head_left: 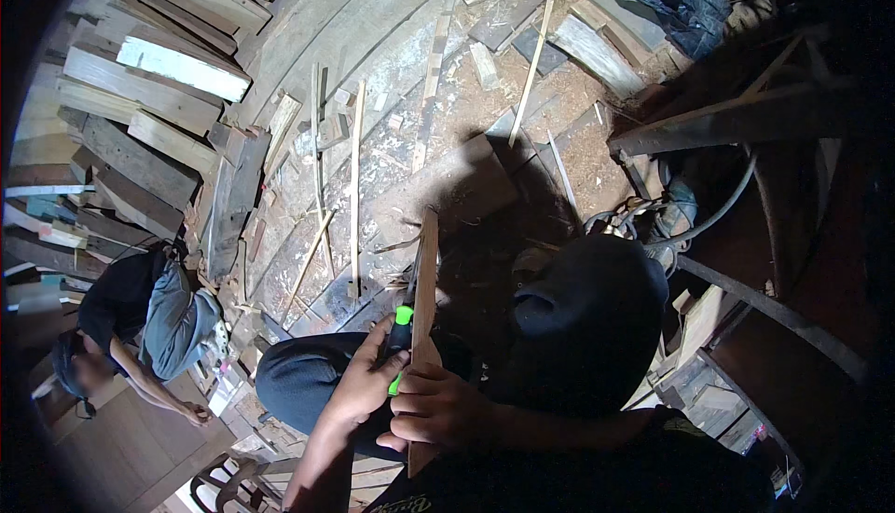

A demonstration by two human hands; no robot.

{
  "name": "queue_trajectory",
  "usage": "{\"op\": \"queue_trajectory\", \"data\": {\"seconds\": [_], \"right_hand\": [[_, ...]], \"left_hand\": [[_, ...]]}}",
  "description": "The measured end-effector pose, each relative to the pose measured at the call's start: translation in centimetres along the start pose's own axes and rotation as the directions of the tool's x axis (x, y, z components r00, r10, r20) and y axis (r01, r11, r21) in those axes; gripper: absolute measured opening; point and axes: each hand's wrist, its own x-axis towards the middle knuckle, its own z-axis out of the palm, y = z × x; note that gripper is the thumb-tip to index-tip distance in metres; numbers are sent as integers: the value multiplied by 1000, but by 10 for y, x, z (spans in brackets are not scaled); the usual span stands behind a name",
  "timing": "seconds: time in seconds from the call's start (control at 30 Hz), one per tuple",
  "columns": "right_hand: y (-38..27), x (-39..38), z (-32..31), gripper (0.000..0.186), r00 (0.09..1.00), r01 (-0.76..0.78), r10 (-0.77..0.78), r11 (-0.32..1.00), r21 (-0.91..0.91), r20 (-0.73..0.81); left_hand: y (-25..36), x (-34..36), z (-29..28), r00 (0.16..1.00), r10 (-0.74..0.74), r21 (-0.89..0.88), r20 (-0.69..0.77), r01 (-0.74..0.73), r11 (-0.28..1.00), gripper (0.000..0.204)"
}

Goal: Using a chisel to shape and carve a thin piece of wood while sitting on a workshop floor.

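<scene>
My left hand (368, 383) is closed on the black-and-green handle (401, 331) of a hand tool, whose dark metal part runs along the left side of an upright wooden strip (425, 280). My right hand (438, 406) grips the strip's lower part, with its fingers wrapped round it just right of the tool handle. Both hands are between my dark-trousered knees (583, 308), low in the middle of the view. The handle's lower end is partly hidden by my hands.
A co-worker (172, 317) crouches at left. Stacked boards (154, 84) line the upper left; thin offcuts (357, 187) and shavings litter the floor (382, 28). Dark wooden framework (718, 117) and a cabled power tool (671, 215) are at right, below a crumpled dark bag (671, 5).
</scene>
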Motion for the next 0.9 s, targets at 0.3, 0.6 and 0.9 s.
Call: {"op": "queue_trajectory", "data": {"seconds": [0.3, 0.6, 0.9], "right_hand": [[-2, 3, -2, 33, 995, -38, 39, 999, -8, 91], [1, -3, -1, 27, 993, -29, 17, 994, 103, 118], [0, -6, 0, 22, 993, -52, 39, 992, 116, 115]], "left_hand": [[46, -6, 2, 982, 168, 448, -82, -114, 887, 45], [52, -23, -6, 987, 158, 432, -35, -127, 893, 47], [40, -3, 6, 985, 162, 349, -65, -130, 928, 43]]}}
